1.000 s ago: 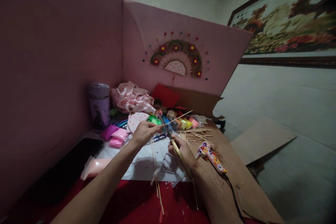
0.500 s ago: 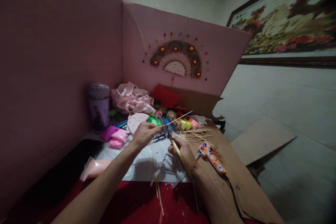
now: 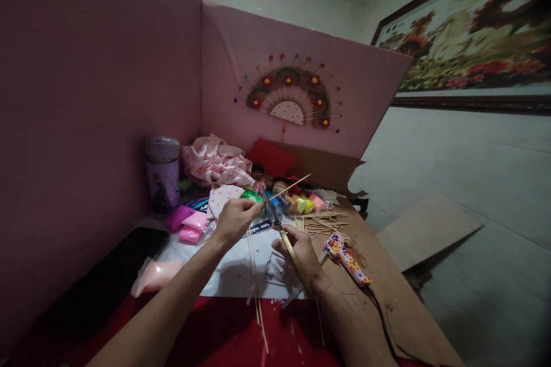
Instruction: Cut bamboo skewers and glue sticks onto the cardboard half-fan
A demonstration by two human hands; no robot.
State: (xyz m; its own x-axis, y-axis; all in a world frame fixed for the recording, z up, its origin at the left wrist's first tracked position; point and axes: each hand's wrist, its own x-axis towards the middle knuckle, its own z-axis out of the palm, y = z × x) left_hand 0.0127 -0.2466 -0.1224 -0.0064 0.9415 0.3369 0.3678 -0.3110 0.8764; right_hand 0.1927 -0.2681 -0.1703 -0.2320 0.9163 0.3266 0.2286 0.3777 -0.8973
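My left hand (image 3: pixel 236 219) pinches a thin wooden skewer (image 3: pixel 293 185) near its lower end; the stick slants up to the right. In my right hand (image 3: pixel 299 249) is a pair of scissors (image 3: pixel 289 245) with pale yellow handles. Their blades cross the skewer close to my left fingertips. Under the hands lies a white sheet (image 3: pixel 235 266) with clear strips on it. Long loose skewers (image 3: pixel 253 275) lie from the sheet over the red cloth (image 3: pixel 224 327).
A flower-patterned glue gun (image 3: pixel 346 258) lies right of my right hand on brown cardboard (image 3: pixel 387 298). A pile of skewers (image 3: pixel 321 223) sits behind it. Bags of coloured clay (image 3: pixel 303 203), polka-dot fabric (image 3: pixel 213 160) and a purple tumbler (image 3: pixel 162 175) stand farther back. A decorated half-circle (image 3: pixel 288 77) hangs on the pink panel.
The skewer in my left hand has shifted slightly left and its far end tilts a little higher. The scissors have turned slightly with my right hand.
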